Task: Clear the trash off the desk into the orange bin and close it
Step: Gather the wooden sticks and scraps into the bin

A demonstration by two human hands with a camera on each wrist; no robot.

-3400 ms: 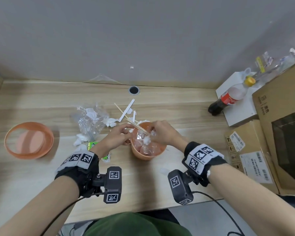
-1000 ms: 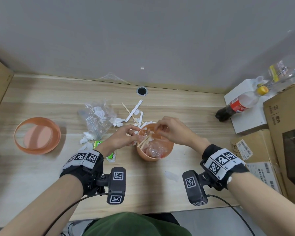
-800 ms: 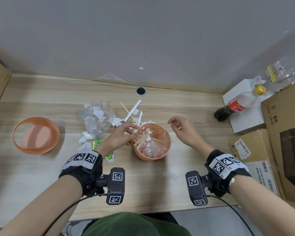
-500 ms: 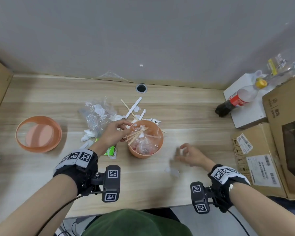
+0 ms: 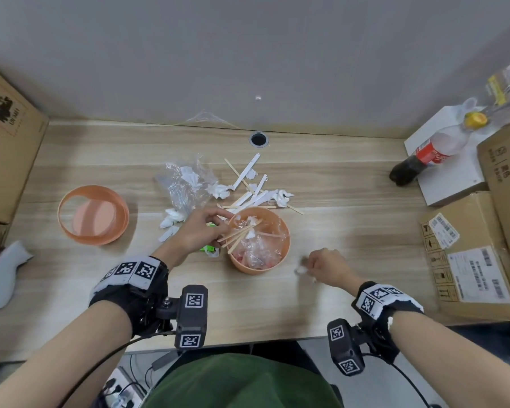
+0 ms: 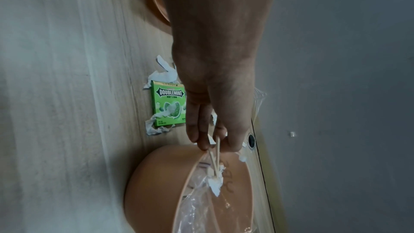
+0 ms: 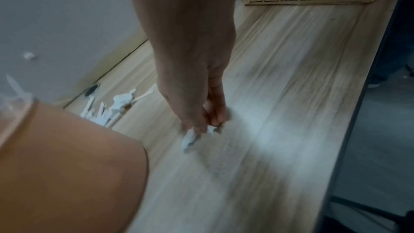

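Note:
The orange bin [image 5: 248, 267] stands mid-desk, lined with clear plastic and holding tissue and wrappers. My left hand [image 5: 221, 225] is at its left rim and pinches several wooden sticks [image 5: 239, 235] that lean into the bin; the left wrist view shows the fingers [image 6: 199, 135] closed on the sticks [image 6: 214, 157] above the bin [image 6: 161, 183]. To the right of the bin, my right hand [image 5: 308, 265] pinches a white paper scrap [image 5: 300, 270] on the desk. The right wrist view shows the same hand [image 7: 206, 127], the scrap [image 7: 188, 140] and the bin [image 7: 67, 166]. The orange lid [image 5: 93, 214] lies far left.
Behind the bin lie a clear plastic bag [image 5: 186, 184], tissue wads, paper strips and sticks [image 5: 248, 184]. A green gum box [image 6: 169, 102] lies under my left hand. Cardboard boxes [image 5: 468, 254] and a cola bottle [image 5: 424, 154] stand at the right, another box [image 5: 6, 136] at the left.
My right hand left the bin, dropped to the desk on its right and took hold of the white scrap. The left hand stayed at the rim with the sticks.

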